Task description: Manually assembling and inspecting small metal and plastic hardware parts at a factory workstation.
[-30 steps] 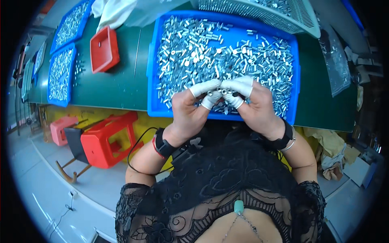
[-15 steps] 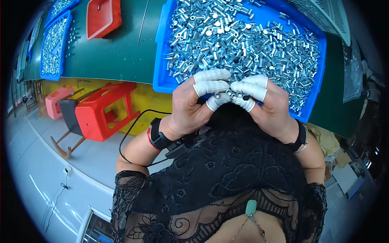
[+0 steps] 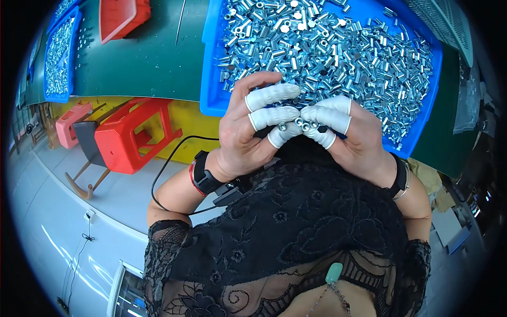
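Note:
White finger cots cover several fingers of both hands. My left hand (image 3: 244, 124) pinches a small hollow metal sleeve (image 3: 282, 127) between thumb and fingers, its open end facing me. My right hand (image 3: 355, 127) is closed on several similar metal sleeves (image 3: 306, 127), held in a row between thumb and fingertips. The fingertips of the two hands meet at the near edge of a large blue tray (image 3: 212, 79). A deep layer of loose, shiny metal sleeves (image 3: 364, 68) fills much of that tray. The fingers partly hide the held pieces.
The tray rests on a green table (image 3: 142, 68). Toward the left are a red bin (image 3: 124, 18) and a smaller blue tray of metal parts (image 3: 71, 74). A pale perforated basket (image 3: 449, 26) leans at the far right. Red stools (image 3: 113, 148) stand below the table on the left.
My left index finger has lifted and straightened away from the other fingers. Both hands still hold the metal sleeves at nearly the same spot. The whole view has shifted slightly.

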`<state>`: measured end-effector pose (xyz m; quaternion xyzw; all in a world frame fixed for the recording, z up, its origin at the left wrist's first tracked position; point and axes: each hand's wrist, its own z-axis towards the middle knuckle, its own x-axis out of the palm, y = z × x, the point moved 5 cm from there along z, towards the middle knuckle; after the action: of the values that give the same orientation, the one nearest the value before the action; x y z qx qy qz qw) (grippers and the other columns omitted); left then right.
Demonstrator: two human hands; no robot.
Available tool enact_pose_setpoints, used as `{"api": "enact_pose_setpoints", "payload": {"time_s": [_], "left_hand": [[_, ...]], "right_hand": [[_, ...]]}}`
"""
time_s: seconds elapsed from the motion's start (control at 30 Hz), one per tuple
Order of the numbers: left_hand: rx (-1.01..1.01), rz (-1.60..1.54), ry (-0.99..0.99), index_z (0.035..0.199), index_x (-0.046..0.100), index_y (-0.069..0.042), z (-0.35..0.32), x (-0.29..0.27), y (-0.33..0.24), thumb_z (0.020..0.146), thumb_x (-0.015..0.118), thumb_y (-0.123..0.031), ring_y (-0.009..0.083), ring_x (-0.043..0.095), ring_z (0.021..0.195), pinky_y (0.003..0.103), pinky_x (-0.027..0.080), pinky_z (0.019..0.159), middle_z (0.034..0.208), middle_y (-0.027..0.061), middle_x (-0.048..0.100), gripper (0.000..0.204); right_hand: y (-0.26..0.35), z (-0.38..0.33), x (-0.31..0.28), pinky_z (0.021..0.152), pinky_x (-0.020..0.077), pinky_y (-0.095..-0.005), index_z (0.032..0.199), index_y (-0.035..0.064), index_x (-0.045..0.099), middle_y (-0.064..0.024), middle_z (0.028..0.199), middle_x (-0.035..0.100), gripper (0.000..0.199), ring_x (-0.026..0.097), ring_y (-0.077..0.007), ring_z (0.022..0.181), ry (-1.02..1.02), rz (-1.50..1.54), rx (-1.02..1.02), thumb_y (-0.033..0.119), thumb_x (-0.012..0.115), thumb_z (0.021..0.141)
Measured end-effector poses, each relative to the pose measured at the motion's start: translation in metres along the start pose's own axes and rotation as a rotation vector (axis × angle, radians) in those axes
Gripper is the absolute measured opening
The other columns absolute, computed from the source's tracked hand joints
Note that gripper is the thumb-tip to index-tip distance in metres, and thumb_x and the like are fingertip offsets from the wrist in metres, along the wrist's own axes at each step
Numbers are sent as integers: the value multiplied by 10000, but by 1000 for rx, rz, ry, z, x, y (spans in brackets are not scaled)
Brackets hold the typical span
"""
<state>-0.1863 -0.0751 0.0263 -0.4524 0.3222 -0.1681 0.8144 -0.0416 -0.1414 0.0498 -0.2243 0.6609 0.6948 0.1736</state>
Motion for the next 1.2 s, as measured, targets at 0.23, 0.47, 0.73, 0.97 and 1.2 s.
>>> {"api": "enact_pose_setpoints", "payload": {"time_s": [0.23, 0.47, 0.73, 0.97, 1.2], "left_hand": [[-6, -16, -9, 894, 632, -56, 1, 0, 1, 674, 728, -70, 332, 525, 1018, 401, 432, 842, 1030, 121, 617, 240], [-9, -25, -8, 888, 630, -49, 2, 1, 3, 676, 721, -63, 329, 533, 1001, 397, 440, 827, 1022, 124, 619, 231], [-12, -20, 18, 897, 623, -40, 3, 2, 3, 692, 701, -49, 331, 535, 998, 398, 443, 823, 1013, 127, 621, 220], [-18, -32, 25, 901, 620, -37, 5, 2, 2, 702, 685, -40, 332, 536, 1000, 399, 445, 824, 1008, 123, 624, 209], [-55, -24, 43, 899, 622, -39, 6, 3, 2, 705, 676, -36, 332, 536, 1002, 400, 441, 832, 1008, 117, 625, 201]], "right_hand": [[-6, 2, 2, 654, 490, -279, 973, 48, 642, -107, 887, 628, 251, 620, -225, 764, -3, 42, 13, 65, 692, 727], [-9, 3, 1, 641, 491, -275, 960, 52, 647, -102, 874, 636, 254, 624, -216, 750, -5, 65, 23, 73, 708, 714], [-11, 2, 1, 590, 479, -277, 954, 69, 649, -90, 833, 627, 263, 610, -213, 700, -12, 53, 33, 74, 712, 698], [-12, 1, 1, 517, 456, -288, 953, 95, 648, -69, 754, 601, 277, 577, -217, 614, -33, 73, 72, 70, 702, 682], [-14, 1, 2, 519, 413, -228, 949, 69, 654, -47, 747, 598, 246, 523, -115, 587, -18, 167, 160, 78, 720, 712]]}}
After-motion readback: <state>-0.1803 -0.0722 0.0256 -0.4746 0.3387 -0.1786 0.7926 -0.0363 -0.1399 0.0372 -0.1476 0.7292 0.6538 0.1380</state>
